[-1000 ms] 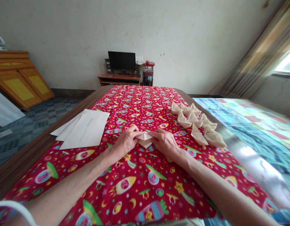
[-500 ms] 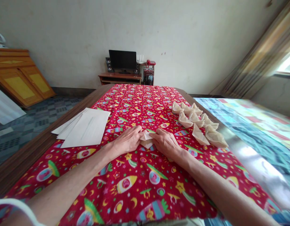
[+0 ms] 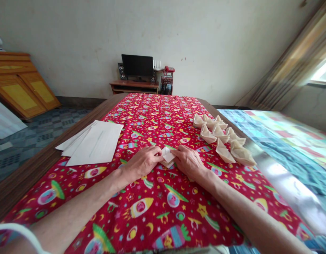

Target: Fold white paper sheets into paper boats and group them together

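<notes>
A small piece of folded paper [image 3: 168,157] lies on the red patterned cloth [image 3: 141,206] between my hands. My left hand [image 3: 147,160] is closed, thumb and fingers pinching the paper's left side. From the right, my right hand [image 3: 188,160] grips the other side, its index finger stretched along the top edge. The paper's pale inner face shows between the fingertips; parts of its edges are hidden by my fingers. To the right stand several folded paper boats [image 3: 218,132] in a loose cluster. A fanned stack of paper sheets [image 3: 99,143] lies to the left.
The cloth covers a brown wooden table [image 3: 99,112]. Beyond it, a monitor [image 3: 137,66] stands on a small desk by the wall. A bed [image 3: 284,137] adjoins the right side, and a wooden cabinet [image 3: 22,84] is at far left. A white cable [image 3: 18,227] curves at lower left.
The folded paper has shifted slightly right and shows more of its flat pale face. My left hand has lowered a little and changed its pinch; my right hand is nearly still.
</notes>
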The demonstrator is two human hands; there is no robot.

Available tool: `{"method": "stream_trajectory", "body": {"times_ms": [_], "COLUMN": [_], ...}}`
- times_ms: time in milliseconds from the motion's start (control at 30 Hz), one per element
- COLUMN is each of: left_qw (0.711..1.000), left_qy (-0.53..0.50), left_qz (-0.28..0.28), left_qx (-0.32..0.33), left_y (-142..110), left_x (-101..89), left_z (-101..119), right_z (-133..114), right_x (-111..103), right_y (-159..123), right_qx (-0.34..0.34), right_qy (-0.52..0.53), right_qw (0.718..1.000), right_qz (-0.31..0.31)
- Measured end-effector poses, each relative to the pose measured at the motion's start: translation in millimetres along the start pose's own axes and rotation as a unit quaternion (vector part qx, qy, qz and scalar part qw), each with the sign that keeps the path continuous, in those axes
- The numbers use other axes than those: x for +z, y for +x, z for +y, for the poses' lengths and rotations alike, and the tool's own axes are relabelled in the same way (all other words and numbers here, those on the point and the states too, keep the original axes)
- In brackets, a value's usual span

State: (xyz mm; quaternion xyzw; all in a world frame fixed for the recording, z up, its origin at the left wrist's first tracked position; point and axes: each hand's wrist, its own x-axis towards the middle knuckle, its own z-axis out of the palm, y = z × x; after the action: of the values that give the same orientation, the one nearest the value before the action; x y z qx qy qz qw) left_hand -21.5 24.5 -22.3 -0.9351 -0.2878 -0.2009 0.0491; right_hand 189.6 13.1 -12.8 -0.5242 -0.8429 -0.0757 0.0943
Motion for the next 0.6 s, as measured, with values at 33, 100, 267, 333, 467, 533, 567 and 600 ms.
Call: {"method": "stream_trajectory", "body": {"times_ms": [33, 100, 267, 333, 467, 533, 567, 600], "left_qw": [1.0, 0.999, 0.999, 0.997, 0.994, 0.994, 0.994, 0.993], "left_qy": [-0.007, -0.022, -0.053, -0.072, -0.087, -0.087, -0.089, -0.095], "left_qz": [-0.011, -0.029, -0.013, 0.017, 0.06, 0.062, 0.064, 0.069], "left_qx": [0.002, 0.007, 0.001, -0.014, -0.021, -0.023, -0.028, -0.034], "left_y": [0.5, 1.0, -0.7, -2.1, -4.6, -5.5, -5.8, -6.0], "left_x": [-0.4, -1.5, 0.4, 2.6, 4.5, 4.7, 5.0, 5.5], "left_z": [0.3, 0.3, -1.8, -2.4, -1.9, -1.5, -1.5, -1.7], "right_z": [-0.7, -1.5, 5.7, 11.9, 20.7, 21.9, 21.9, 21.9], "right_x": [-0.7, -2.7, -7.3, -6.5, 0.3, 3.2, 4.0, 4.4], "right_y": [-0.2, -1.4, -9.4, -11.9, -10.5, -8.4, -7.7, -7.4], "right_qx": [-0.004, -0.011, -0.097, -0.177, -0.238, -0.217, -0.207, -0.199], "right_qy": [-0.008, -0.026, -0.071, -0.063, 0.012, 0.055, 0.076, 0.097], "right_qw": [1.0, 1.0, 0.992, 0.979, 0.967, 0.972, 0.973, 0.973], "right_qz": [-0.002, -0.005, 0.046, 0.079, 0.085, 0.079, 0.075, 0.071]}}
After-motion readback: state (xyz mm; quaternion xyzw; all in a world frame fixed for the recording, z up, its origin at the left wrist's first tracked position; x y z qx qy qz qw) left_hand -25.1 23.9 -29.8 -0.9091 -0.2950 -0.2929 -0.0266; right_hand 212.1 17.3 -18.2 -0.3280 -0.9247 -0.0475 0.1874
